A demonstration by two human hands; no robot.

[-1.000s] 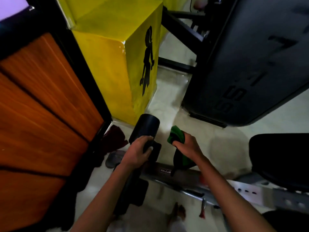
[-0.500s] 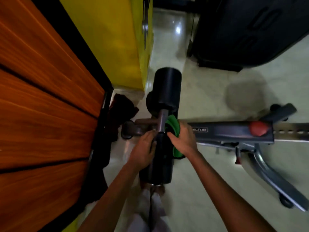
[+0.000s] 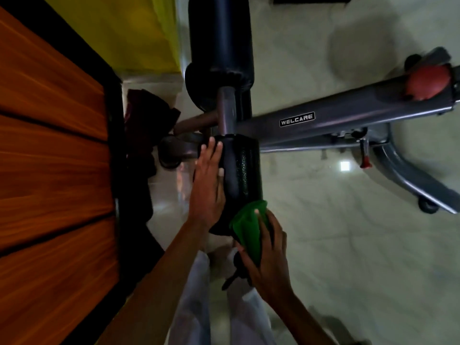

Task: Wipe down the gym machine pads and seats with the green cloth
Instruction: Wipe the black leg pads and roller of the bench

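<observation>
Two black roller pads sit on one grey crossbar of the gym machine. The near roller pad (image 3: 242,175) lies below me, the far roller pad (image 3: 220,43) beyond it. My left hand (image 3: 207,185) rests flat with straight fingers along the near pad's left side. My right hand (image 3: 267,255) grips the bunched green cloth (image 3: 247,226) and presses it against the near end of that pad. A small dark object sticks out under my right palm; I cannot tell what it is.
The grey machine frame (image 3: 348,113) marked WELCARE runs right, with a red knob (image 3: 428,82) and a curved foot (image 3: 408,180). An orange wood panel (image 3: 49,145) and yellow box (image 3: 139,28) stand close at left. Dark cloth (image 3: 146,115) lies on the pale floor.
My view has come closer over the pads. My right hand slid the green cloth from the crossbar end down to the near end of the pad. My left hand flattened along the pad's side.
</observation>
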